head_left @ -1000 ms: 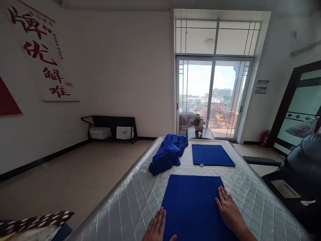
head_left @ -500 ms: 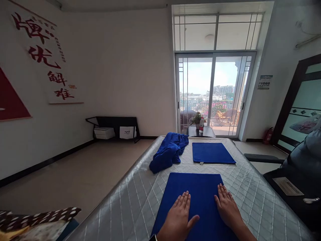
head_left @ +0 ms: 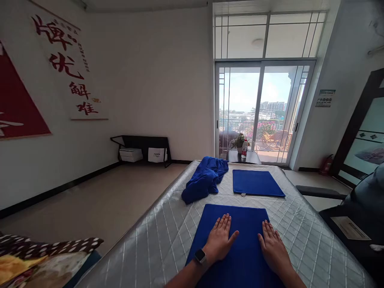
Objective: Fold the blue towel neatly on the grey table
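Note:
A flat blue cloth (head_left: 240, 268) lies spread on the silver quilted table cover (head_left: 162, 240), close to me. My left hand (head_left: 220, 240) rests flat on its middle, fingers stretched forward and thumb out to the side; a watch (head_left: 200, 256) is on that wrist. On the cloth's right edge lies my right hand (head_left: 273, 246), palm down with the fingers extended. Farther away is a second blue cloth (head_left: 258, 183), flat and rectangular with a small white tag at its near edge. To its left sits a crumpled blue cloth (head_left: 205, 180) in a loose heap.
Beyond the table, a small dark table (head_left: 252, 158) carries a potted plant (head_left: 239, 142) and a bottle (head_left: 244, 149). A black chair (head_left: 357, 212) stands at the right. Patterned fabrics (head_left: 48, 260) are piled at the lower left. A black rack (head_left: 144, 143) stands along the wall.
My left hand has slid forward over the near cloth, bringing the watch into view. My right hand stays at the right edge. The camera view has shifted slightly.

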Demonstrator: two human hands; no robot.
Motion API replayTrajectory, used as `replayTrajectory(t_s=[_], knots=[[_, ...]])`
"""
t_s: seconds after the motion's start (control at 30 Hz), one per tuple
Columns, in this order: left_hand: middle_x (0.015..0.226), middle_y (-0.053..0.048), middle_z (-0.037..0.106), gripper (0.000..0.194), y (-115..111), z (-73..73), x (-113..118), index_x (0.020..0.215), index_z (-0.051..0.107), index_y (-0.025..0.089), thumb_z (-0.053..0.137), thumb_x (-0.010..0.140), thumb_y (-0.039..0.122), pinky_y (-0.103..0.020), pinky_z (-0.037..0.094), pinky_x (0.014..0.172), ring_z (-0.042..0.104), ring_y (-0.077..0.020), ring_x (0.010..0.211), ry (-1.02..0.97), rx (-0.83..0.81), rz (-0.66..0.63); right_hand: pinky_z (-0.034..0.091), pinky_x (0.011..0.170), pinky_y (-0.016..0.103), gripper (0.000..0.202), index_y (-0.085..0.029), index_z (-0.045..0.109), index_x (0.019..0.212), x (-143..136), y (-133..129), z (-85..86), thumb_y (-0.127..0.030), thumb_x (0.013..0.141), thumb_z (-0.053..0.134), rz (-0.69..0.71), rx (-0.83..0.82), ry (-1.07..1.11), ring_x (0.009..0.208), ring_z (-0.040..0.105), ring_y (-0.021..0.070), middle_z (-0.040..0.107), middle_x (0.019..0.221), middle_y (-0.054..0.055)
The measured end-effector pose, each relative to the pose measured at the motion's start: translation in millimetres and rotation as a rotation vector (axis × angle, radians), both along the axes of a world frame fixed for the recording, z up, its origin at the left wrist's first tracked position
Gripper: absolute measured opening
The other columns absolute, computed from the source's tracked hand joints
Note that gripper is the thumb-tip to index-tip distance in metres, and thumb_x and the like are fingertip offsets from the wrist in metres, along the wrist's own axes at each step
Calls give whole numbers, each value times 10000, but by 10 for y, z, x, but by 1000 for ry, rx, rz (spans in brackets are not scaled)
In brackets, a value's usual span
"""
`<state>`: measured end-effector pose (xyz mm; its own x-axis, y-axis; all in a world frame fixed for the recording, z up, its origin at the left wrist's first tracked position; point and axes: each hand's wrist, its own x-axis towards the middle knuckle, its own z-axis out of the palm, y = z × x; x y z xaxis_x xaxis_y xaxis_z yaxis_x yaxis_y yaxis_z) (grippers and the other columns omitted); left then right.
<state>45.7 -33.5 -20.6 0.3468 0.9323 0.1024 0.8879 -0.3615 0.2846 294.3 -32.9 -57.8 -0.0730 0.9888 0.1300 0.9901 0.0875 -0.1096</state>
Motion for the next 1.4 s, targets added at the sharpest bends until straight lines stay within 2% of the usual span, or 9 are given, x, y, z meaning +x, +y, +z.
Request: replayTrajectory(t_s=[0.17, 0.3, 0.4, 0.6, 0.77, 0.93, 1.1, 1.23, 1.4], knots=[[1623, -129, 269, 794, 85, -104, -650, 1560, 269, 110, 152, 994, 654, -492, 228, 1234, 208, -282, 1508, 58, 65, 166, 152, 1237, 438, 671, -52, 251, 1551, -5, -28, 51, -387, 975, 180, -3, -13, 21, 1515, 151, 214, 221, 1634, 104], [1617, -147, 278, 790, 137, -265, -889, 1556, 272, 87, 168, 1001, 639, -462, 271, 1222, 231, -269, 1502, 54, 113, 232, 163, 1235, 438, 673, -52, 269, 1548, -6, -31, 64, -395, 976, 179, -3, -2, 28, 1515, 159, 215, 235, 1631, 108], [1614, -155, 283, 791, 146, -300, -901, 1552, 283, 83, 166, 1000, 638, -461, 283, 1215, 235, -271, 1501, 49, 123, 235, 168, 1234, 430, 678, -55, 275, 1548, -15, -32, 56, -406, 976, 182, -3, 8, 27, 1514, 161, 211, 240, 1630, 109], [1612, -179, 278, 845, 108, -223, -873, 1543, 296, 54, 152, 985, 673, -457, 260, 1220, 242, -284, 1498, 36, 97, 243, 170, 1230, 435, 678, -55, 255, 1553, -35, -43, 95, -399, 973, 188, -17, -41, -14, 1514, 160, 218, 204, 1637, 109], [1613, -182, 278, 834, 101, -208, -891, 1547, 298, 78, 155, 982, 675, -488, 271, 1208, 248, -300, 1495, 20, 91, 236, 173, 1220, 473, 658, -84, 345, 1529, -31, 72, 300, -398, 958, 251, -5, -142, -92, 1505, 202, 250, 278, 1612, 113], [1623, -181, 248, 880, 83, -145, -894, 1550, 272, 49, 109, 970, 691, -467, 251, 1217, 224, -294, 1504, 13, 55, 237, 167, 1221, 439, 649, -82, 338, 1532, -80, 357, 465, -396, 974, 229, -7, -81, -57, 1507, 201, 232, 282, 1613, 109], [1625, -183, 221, 894, 60, -69, -872, 1545, 263, 23, 103, 971, 689, -446, 230, 1233, 203, -287, 1509, 35, 18, 241, 166, 1225, 411, 666, -54, 287, 1543, -62, 584, 278, -409, 985, 201, 5, -47, 5, 1515, 165, 211, 244, 1631, 103], [1625, -174, 220, 869, 82, -104, -870, 1545, 273, 38, 130, 978, 681, -445, 239, 1231, 198, -283, 1508, 54, 31, 241, 144, 1231, 404, 673, -60, 259, 1552, -21, 637, 115, -416, 985, 195, -10, -31, 28, 1519, 144, 198, 231, 1636, 97], [1619, -166, 249, 806, 117, -190, -886, 1548, 293, 82, 166, 994, 653, -482, 267, 1218, 223, -290, 1499, 57, 76, 222, 143, 1229, 400, 669, -63, 249, 1556, -18, 627, 122, -412, 988, 188, -15, -39, -4, 1518, 147, 202, 230, 1634, 104]])
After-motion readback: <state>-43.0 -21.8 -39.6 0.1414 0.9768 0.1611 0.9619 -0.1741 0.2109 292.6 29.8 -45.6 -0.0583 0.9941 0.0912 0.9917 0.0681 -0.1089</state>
